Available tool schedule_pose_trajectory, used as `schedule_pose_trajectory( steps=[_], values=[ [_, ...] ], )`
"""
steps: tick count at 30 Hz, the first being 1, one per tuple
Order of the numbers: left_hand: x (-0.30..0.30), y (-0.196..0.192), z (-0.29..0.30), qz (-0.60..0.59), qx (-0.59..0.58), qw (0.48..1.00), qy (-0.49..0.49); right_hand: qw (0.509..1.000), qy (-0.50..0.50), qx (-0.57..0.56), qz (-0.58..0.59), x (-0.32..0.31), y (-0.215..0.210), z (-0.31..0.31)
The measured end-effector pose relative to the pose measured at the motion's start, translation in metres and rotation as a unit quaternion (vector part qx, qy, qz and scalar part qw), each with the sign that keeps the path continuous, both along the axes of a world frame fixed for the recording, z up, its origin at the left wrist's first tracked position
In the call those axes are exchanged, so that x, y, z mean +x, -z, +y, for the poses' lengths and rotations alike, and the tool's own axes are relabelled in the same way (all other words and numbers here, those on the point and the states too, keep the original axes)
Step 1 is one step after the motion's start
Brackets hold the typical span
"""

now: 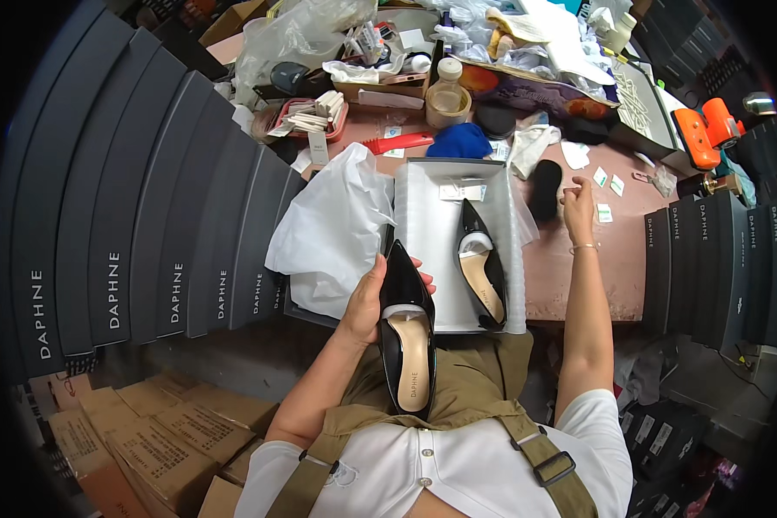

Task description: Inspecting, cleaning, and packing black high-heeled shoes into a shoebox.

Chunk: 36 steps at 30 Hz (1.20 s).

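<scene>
My left hand [369, 298] is wrapped round a black patent pointed shoe [397, 281], toe away from me and heel end near my lap. It has a beige insole and white padding inside the toe. A matching black shoe [475, 263] lies in the right part of an opened box [515, 302] lined with white. White tissue paper [332, 229] drapes over the box's left side. Over the table at the right, my right hand [580, 210] has its fingers curled in a pinch; what they hold, if anything, is too small to name. Beside it lies a black oval pad [545, 191].
Stacked dark shoe boxes [147, 207] wall the left, and more boxes [708, 259] stand at right. Small cards [617, 184] lie near my right hand. A red-handled tool [397, 143], blue cloth [460, 142] and jar [448, 99] sit behind the box. Cartons [164, 440] are low left.
</scene>
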<state>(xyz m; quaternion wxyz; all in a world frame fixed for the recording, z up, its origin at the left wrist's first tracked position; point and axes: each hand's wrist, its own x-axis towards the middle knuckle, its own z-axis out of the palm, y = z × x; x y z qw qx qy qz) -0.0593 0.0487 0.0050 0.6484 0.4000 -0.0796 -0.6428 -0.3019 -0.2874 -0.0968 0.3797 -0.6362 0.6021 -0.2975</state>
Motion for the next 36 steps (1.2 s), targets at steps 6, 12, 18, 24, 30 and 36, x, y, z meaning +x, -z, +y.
schedule_pose_trajectory(
  steps=[6,12,18,24,30,36],
  values=[
    [-0.011,0.001,-0.004,0.016,0.022,0.999,0.02,0.957,-0.142,-0.206,0.145,0.016,-0.006,0.035],
    [-0.01,-0.012,0.007,-0.023,-0.009,1.0,0.009,0.94,-0.091,-0.16,0.288,0.053,-0.013,0.017],
    [-0.002,-0.009,0.02,0.035,-0.051,0.998,-0.011,0.951,-0.1,-0.166,0.24,0.004,0.038,-0.002],
    [-0.005,-0.003,0.026,0.027,-0.026,0.999,-0.027,0.917,-0.334,-0.168,-0.139,0.054,-0.137,0.154],
    [-0.008,-0.013,0.03,-0.04,-0.017,0.999,-0.003,0.785,-0.545,-0.292,-0.036,0.095,-0.15,0.255],
    [-0.002,-0.017,0.041,-0.027,-0.055,0.996,-0.062,0.802,-0.54,-0.22,0.13,0.044,-0.116,0.253]
  ],
)
